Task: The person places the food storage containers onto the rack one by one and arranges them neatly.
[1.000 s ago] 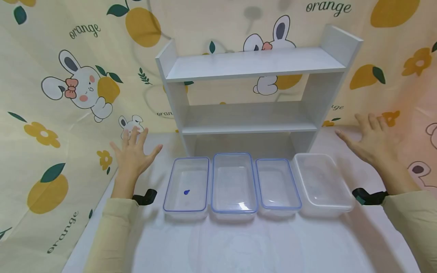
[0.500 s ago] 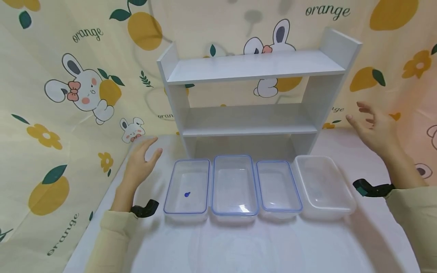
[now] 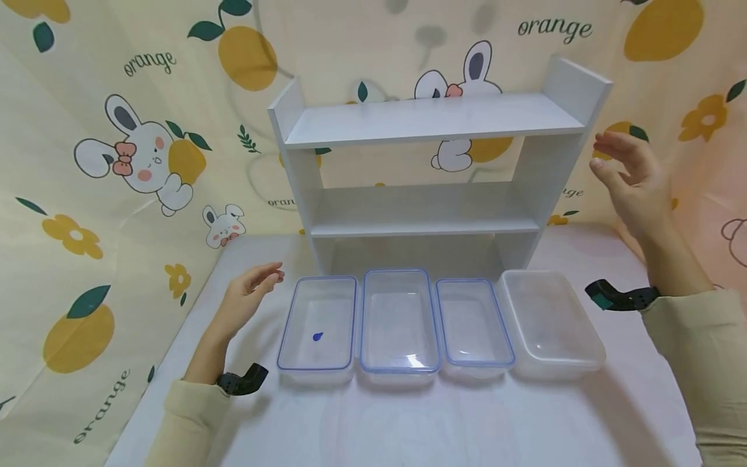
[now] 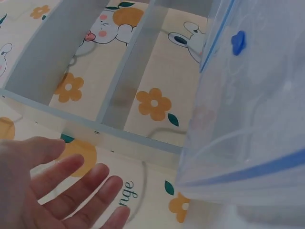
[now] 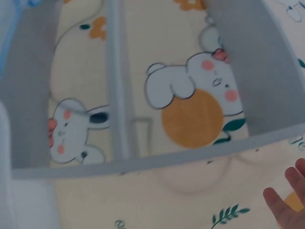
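My left hand [image 3: 242, 301] hovers empty beside the leftmost clear plastic box [image 3: 315, 375], fingers loosely bent in the head view. In the left wrist view, the fingers [image 4: 90, 183] are spread and relaxed. My right hand [image 3: 639, 185] is raised at the right of the white shelf [image 3: 432, 117], holding nothing, thumb and fingers apart. Only its fingertips [image 5: 276, 200] show in the right wrist view. A small blue piece [image 3: 318, 336] appears inside the leftmost box's outline. Two more blue-rimmed boxes, the larger box [image 3: 399, 378] and the smaller box [image 3: 478, 371], stand beside it.
A frosted box [image 3: 557, 370] without a blue rim ends the row at the right. Behind the row, the shelf stands against a patterned cloth [image 3: 192, 272] with rabbits and oranges. White cloth covers the table [image 3: 408, 428].
My left hand lowers toward the leftmost box, its spread fingers loosening. The right hand rises beside the shelf, its fingers bending from a wide spread.
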Demonstrator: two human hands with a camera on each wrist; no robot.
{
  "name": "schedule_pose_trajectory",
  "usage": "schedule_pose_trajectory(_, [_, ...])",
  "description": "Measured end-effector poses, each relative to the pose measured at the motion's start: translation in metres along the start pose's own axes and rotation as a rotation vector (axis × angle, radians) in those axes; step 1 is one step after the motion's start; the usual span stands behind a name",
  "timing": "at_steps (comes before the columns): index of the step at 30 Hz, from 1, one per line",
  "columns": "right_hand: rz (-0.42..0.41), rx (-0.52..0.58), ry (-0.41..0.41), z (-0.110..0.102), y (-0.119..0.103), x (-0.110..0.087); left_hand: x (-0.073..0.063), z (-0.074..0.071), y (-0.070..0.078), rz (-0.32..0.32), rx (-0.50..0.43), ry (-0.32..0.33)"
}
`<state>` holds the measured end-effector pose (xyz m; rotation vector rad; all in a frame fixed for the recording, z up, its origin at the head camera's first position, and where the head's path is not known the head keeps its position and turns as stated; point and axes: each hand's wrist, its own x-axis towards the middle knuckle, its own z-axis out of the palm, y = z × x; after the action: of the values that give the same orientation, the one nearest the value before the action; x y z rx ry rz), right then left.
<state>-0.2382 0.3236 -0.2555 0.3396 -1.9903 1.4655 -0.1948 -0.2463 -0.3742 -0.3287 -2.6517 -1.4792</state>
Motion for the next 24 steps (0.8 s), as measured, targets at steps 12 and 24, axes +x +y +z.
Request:
schedule_pose_trajectory(12, [-0.042,0.408,0.052,0.016,-0.023,0.03,-0.013,0.004,-0.024,-0.162,-0.034,-0.062])
schedule_pose_trajectory(24, [-0.153,0.523,0.063,0.03,-0.029,0.054,-0.014,0.012,-0.036,-0.264,-0.078,-0.15])
